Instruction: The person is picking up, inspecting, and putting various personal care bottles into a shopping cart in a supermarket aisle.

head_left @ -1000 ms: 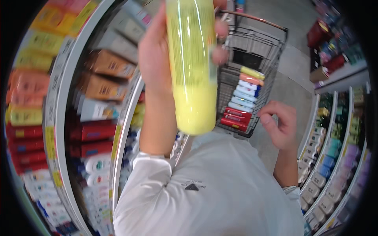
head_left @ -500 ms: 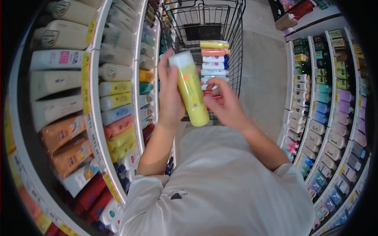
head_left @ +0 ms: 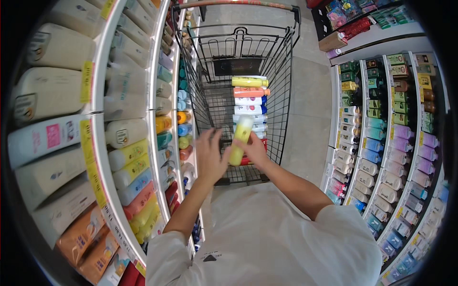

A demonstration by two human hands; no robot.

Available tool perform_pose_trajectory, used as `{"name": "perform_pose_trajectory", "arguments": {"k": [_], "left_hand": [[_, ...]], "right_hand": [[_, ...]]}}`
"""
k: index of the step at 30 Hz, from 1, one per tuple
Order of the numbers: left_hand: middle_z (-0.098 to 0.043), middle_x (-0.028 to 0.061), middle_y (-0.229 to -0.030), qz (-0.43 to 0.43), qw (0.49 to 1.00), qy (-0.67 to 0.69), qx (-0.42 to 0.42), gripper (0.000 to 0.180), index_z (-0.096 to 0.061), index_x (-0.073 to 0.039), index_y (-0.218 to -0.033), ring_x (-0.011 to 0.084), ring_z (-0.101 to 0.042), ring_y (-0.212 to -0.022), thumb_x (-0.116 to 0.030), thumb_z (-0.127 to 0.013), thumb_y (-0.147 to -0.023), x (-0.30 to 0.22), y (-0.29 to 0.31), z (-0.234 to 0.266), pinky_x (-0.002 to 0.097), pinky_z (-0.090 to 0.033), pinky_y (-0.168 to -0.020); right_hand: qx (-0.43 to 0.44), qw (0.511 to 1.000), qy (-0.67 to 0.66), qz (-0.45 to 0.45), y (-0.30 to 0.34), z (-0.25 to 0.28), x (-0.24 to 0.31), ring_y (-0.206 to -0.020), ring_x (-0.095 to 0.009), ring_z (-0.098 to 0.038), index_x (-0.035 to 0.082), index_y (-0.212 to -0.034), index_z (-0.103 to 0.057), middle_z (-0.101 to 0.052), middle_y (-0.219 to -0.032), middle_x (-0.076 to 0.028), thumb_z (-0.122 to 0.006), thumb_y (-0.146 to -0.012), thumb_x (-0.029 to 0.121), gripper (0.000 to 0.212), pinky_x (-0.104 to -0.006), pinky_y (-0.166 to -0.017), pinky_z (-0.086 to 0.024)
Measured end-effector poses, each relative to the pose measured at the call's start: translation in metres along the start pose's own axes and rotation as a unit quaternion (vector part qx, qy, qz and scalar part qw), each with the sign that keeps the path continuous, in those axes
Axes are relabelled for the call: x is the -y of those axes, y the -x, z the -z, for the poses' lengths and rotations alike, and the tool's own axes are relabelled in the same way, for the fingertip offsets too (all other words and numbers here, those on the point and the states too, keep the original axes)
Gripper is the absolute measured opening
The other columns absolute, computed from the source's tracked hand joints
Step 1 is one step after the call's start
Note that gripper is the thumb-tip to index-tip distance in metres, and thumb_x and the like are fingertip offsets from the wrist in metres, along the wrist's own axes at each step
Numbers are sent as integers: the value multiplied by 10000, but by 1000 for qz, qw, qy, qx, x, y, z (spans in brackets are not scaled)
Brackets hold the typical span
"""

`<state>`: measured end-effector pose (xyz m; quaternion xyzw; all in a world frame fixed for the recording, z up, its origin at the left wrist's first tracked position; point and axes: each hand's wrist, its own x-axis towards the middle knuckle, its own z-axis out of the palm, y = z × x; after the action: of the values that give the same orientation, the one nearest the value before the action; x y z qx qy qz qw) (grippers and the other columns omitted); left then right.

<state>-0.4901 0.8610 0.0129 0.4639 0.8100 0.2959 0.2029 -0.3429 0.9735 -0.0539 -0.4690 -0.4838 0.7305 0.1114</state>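
A yellow bottle with a white cap [head_left: 238, 147] is tilted over the near end of the shopping cart [head_left: 281, 109], cap end away from me. My right hand [head_left: 256, 151] grips it from the right side. Just left of the bottle is my left hand [head_left: 211, 155], its fingers spread and slightly blurred, with nothing in them. Beyond my hands, a row of bottles lies on its side in the cart: a yellow one [head_left: 248, 82] farthest off, then an orange one [head_left: 248, 92] and several white ones [head_left: 248, 110]. Something red at the row's near end is partly hidden by my right hand.
Shelves of tubes and bottles rise close on my left, with yellow price strips [head_left: 87, 81] along their edges. On the right, another shelf [head_left: 372, 138] holds rows of bottles. Grey floor [head_left: 307, 95] runs between the cart and that shelf. The cart's handle [head_left: 238, 5] is at the far end.
The yellow bottle has passed from my left hand to my right and swung upright, moving lower over the cart. My left hand has let go and opened. The view has shifted.
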Motion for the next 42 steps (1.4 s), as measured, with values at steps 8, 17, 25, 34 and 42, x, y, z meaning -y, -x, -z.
{"name": "perform_pose_trajectory", "arguments": {"k": [8,17,25,34,42], "left_hand": [[-359,207,-1516,86,982,-167,33,721,-406,-99,-1507,406,-321,-1404,-409,-668,-911,76,50,-42,619,-235,-1113],[-372,252,-1464,162,982,-63,67,756,-337,-81,-1540,435,-356,-1358,-283,-697,-907,63,66,-52,591,-284,-1090],[-401,193,-1445,199,973,-80,80,723,-347,-151,-1554,396,-345,-1370,-269,-672,-919,57,95,-16,603,-285,-1089],[-593,170,-1232,59,979,-59,-187,373,-621,-70,-1262,369,-562,-1162,-112,-669,-895,-37,97,165,479,-457,-978],[-638,121,-1009,-94,790,-143,-589,242,-676,-21,-1102,272,-600,-841,-90,-702,-871,-211,123,393,390,-490,-810]], "right_hand": [[-201,912,-295,-200,-208,82,-79,-923,-151,-634,166,-1239,-596,-658,-1125,9,-769,-912,350,413,-341,-789,-532],[-327,904,-144,-234,-244,65,-77,-736,-177,-646,90,-1177,-626,-687,-1023,-64,-822,-867,361,456,-294,-558,-570],[-341,889,-67,-297,-253,53,-77,-686,-263,-595,24,-1249,-582,-630,-979,-146,-825,-778,577,766,-409,-561,-560],[-47,863,500,48,-96,118,-97,-966,-461,-664,-42,-967,-689,-683,-1016,-304,-663,-909,320,368,-520,-852,-523],[229,789,541,179,31,112,-97,-833,-428,-684,-30,-1087,-657,-698,-911,-257,-599,-986,380,426,-496,-725,-532]]}}
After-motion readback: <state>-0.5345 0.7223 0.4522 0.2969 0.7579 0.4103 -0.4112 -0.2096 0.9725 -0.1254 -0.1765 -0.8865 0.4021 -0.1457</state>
